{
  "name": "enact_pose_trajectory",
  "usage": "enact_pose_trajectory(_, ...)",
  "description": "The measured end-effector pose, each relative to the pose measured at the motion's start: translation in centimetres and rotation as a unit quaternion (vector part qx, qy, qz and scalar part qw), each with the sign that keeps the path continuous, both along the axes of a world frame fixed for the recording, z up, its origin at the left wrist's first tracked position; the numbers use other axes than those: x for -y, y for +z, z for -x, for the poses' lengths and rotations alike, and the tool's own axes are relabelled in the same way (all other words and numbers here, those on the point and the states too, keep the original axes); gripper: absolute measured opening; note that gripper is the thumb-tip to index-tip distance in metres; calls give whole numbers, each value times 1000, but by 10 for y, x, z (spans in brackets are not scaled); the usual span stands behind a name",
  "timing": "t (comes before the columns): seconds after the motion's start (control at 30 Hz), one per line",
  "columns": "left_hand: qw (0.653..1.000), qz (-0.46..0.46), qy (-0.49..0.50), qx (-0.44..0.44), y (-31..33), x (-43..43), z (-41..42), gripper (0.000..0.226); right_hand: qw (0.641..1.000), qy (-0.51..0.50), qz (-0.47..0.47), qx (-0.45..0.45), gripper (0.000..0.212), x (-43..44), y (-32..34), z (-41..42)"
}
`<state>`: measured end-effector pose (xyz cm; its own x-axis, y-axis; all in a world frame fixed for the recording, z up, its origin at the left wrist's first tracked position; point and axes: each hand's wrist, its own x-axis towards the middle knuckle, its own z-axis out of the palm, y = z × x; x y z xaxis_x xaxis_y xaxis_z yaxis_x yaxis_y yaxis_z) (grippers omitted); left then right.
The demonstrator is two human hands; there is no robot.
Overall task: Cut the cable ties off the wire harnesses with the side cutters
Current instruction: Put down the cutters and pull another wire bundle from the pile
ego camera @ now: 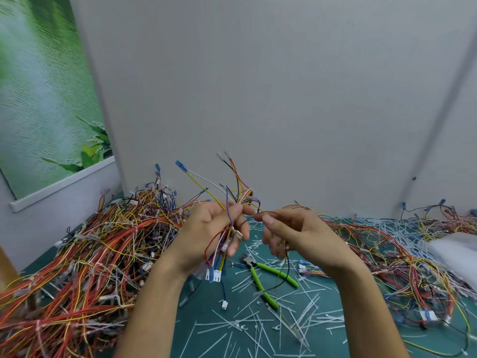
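Left hand point(214, 228) has its grip curled round the wire harness point(240, 200), right hand point(289, 233) pinching one dark strand point(286, 257), side cutters point(273, 272) lying free on the surface point(232, 339) just below, handles angled near-right, closer to the right hand.

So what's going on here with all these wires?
A person is working a wire harness by hand, with no cutting at this moment. The left hand grips the harness, and the right hand pinches a thin dark wire beside it. The side cutters lie unheld on the mat below the hands, among cut cable ties. A big pile of harnesses lies to the left.
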<state>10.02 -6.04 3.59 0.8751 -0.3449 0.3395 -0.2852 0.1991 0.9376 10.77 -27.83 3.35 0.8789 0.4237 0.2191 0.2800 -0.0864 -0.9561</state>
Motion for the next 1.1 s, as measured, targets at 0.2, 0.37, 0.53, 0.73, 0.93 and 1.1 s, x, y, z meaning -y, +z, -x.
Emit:
enact_pose_trajectory(0.2, 992, -74, -99, 9, 3, 4, 14, 33, 979, 143, -134, -50, 61, -7, -4, -3)
enact_pose_trajectory(0.37, 985, -149, -67, 60, 8, 4, 18, 38, 956, 161, -239, -60, 53, -16, -4, -4)
enact_pose_trajectory(0.53, 994, -88, 28, 50, 9, 5, 16, 19, 941, 104, -308, -92, 47, -33, -1, -3)
enact_pose_trajectory(0.73, 979, -176, 70, 76, 6, -3, 11, 12, 952, 65, -292, -63, 26, -31, -3, -1)
enact_pose_trajectory(0.93, 964, -244, 87, 66, 12, -28, 14, 29, 979, 14, -199, 50, 19, -31, -4, 4)
enact_pose_trajectory(1.1, 987, -70, 115, 85, 20, -34, 22, 14, 985, 2, -137, 108, 22, -36, -2, 8)
